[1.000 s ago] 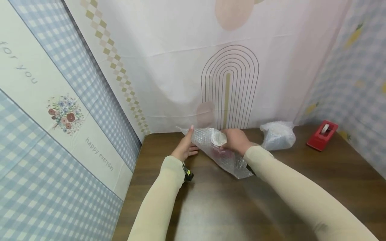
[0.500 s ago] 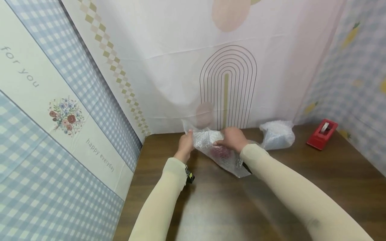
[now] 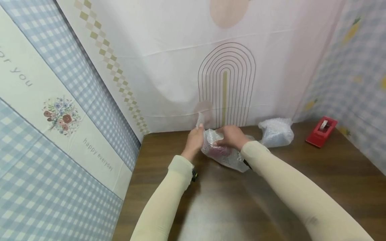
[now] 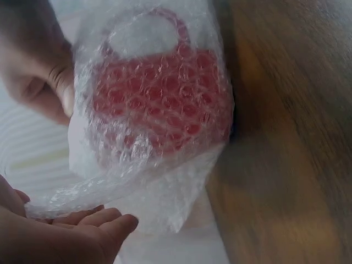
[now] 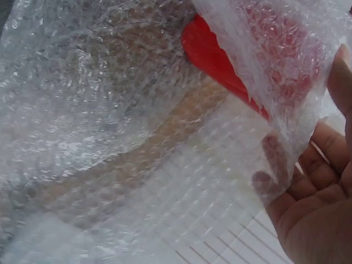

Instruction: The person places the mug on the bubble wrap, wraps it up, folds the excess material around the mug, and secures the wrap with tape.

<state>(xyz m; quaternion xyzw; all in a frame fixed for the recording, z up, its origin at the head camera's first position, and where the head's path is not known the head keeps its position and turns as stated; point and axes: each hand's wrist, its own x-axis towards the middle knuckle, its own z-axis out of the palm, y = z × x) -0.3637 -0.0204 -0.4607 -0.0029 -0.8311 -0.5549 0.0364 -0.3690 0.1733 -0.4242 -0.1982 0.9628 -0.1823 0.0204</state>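
Note:
A red object (image 4: 159, 93) with a looped handle, shaped like a small handbag, shows through a layer of bubble wrap (image 4: 110, 190). Part of its smooth red edge is bare in the right wrist view. At the bundle's left end, my left hand (image 3: 194, 140) pinches the loose edge of the wrap, whose tip stands up above the fingers. My right hand (image 3: 232, 137) grips the bundle from the right, thumb on the near side and fingers partly behind the wrap. A tail of wrap (image 3: 239, 164) trails toward the front right along the brown table (image 3: 169, 174).
Behind my right hand sits another bubble-wrapped bundle (image 3: 276, 133). A red tape dispenser (image 3: 322, 132) stands at the table's right rear. A white patterned cloth (image 3: 169, 67) hangs right behind the table, with blue checked cloths at both sides.
My left hand has moved right, drawing the left end of the wrap in against the red object. The bundle has become shorter and rounder, while my right hand keeps nearly the same place.

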